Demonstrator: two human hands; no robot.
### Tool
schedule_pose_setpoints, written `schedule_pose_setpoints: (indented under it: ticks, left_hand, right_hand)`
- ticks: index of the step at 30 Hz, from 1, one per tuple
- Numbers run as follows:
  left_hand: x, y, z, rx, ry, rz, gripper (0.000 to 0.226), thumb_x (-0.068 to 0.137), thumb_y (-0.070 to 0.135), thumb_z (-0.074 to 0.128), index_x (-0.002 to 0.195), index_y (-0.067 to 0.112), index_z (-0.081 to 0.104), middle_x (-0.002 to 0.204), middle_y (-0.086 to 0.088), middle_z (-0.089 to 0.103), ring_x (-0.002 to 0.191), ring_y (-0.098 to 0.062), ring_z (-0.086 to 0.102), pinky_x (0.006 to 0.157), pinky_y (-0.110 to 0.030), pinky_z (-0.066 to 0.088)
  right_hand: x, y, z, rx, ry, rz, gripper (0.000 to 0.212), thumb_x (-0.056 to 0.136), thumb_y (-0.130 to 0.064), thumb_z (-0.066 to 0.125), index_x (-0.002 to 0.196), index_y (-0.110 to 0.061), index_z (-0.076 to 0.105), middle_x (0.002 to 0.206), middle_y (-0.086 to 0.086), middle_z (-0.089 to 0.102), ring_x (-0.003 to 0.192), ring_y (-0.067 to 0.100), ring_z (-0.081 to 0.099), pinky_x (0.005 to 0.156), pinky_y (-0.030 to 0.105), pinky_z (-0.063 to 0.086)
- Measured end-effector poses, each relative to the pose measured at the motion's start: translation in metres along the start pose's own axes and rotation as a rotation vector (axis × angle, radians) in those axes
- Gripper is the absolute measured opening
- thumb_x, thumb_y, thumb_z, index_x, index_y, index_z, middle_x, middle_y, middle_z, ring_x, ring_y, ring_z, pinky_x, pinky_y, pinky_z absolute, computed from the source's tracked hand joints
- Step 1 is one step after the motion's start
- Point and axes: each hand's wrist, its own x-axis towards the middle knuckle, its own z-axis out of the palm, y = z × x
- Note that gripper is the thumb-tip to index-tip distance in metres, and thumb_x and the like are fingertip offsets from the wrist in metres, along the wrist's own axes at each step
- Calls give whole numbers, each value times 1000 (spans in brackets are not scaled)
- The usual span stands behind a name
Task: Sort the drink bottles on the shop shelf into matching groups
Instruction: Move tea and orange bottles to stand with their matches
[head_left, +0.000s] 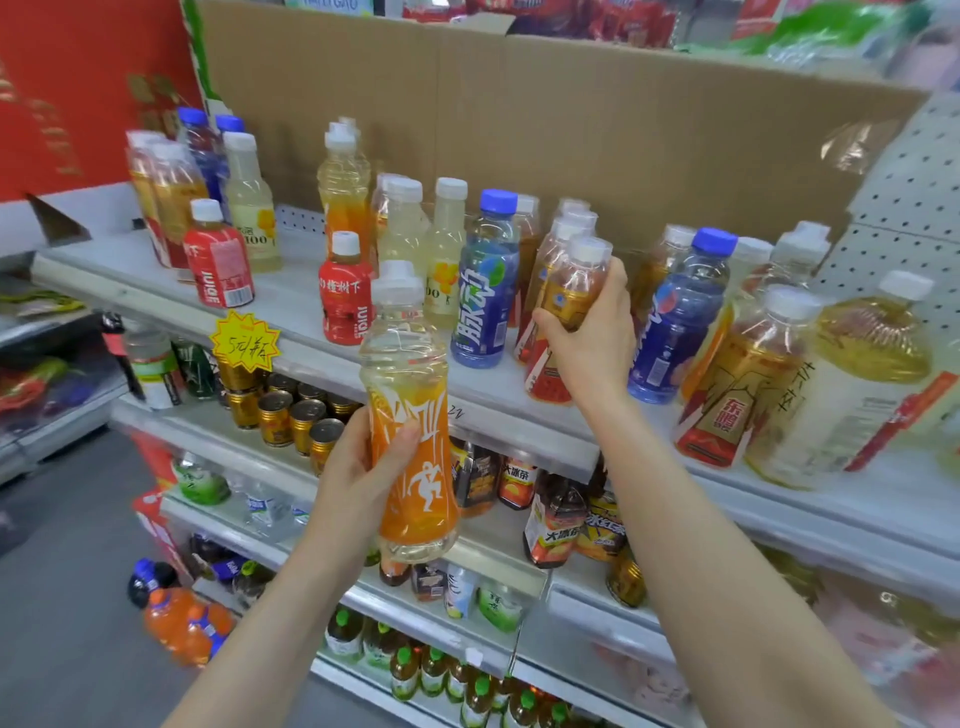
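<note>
We hold two bottles; left hand (358, 467) grip curled round the orange-label bottle (415, 395), upright, cap up, in the air just off the top shelf (291, 306) front edge; right hand (592, 332) grip wrapped round a gold-label bottle (574, 286) among its row, cap up, leaning slightly; two red juice bottles (218, 260) (345, 296), bare shelf between them; two blue bottles (485, 291) (680, 317) in front.
</note>
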Motion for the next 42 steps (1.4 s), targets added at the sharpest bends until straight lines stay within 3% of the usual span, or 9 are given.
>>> schedule_pose_setpoints:
  ticks: [2,11,15,17,22,26,32,36,42]
  left_hand:
    - [1,-1,1,5,-13,-4,57,69,54,71,119,29,61,109,0,73,99,-21,72,83,-41,58]
    - [1,-2,10,-3,-28,8,45,81,44,72,122,28,61,112,-2,73,102,-21,71,86,-42,58]
    - [4,-3,5,7,3,33,63,65,55,72,121,28,61,110,1,74,100,-19,72,81,-37,59]
    - [7,-2,2,11,18,44,66,62,57,71,121,28,61,109,2,74,99,-18,72,79,-35,59]
    - [11,7,-15,21,72,55,58,69,52,77,119,27,60,107,4,74,97,-16,72,75,-29,58]
    - [14,13,-38,55,152,68,46,73,43,67,116,28,59,106,5,75,97,-15,72,76,-28,57]
    - [30,23,-86,34,247,77,49,74,48,64,118,27,60,107,3,75,96,-15,73,78,-31,57]
    - [64,35,-132,-52,248,87,45,83,46,70,120,21,61,105,-4,75,95,-22,73,76,-35,58]
    - [113,67,-217,-35,199,118,39,81,42,71,114,22,64,102,-3,76,93,-22,73,72,-30,59]
  right_hand:
    - [3,1,1,-21,5,15,92,85,-37,78,154,-26,18,145,5,47,129,26,51,100,39,43]
    - [4,1,-3,-128,-3,-16,99,86,-45,75,158,-20,12,154,11,36,139,29,40,111,42,37]
    - [-3,-26,-5,-155,233,-333,80,93,-34,68,157,-10,25,154,15,36,143,27,33,118,35,25]
    - [-5,-42,6,-100,163,-448,73,94,-25,67,154,-7,30,151,16,41,140,27,38,117,33,28]
    - [13,-58,50,66,-137,-231,95,94,-35,69,160,-10,6,158,14,28,146,27,29,119,37,26]
    - [30,-55,75,159,-194,-64,94,94,-41,66,162,-18,4,161,10,27,143,28,35,107,31,30]
    - [29,-61,82,83,-56,-178,78,92,-46,65,153,-18,27,135,15,48,122,33,50,92,32,35]
    - [22,-105,78,109,-15,-316,65,88,-50,67,142,-25,40,121,-1,56,110,20,55,89,33,41]
    - [13,-205,111,298,-138,-254,49,88,-47,69,128,-39,42,95,-17,66,86,2,66,79,32,55]
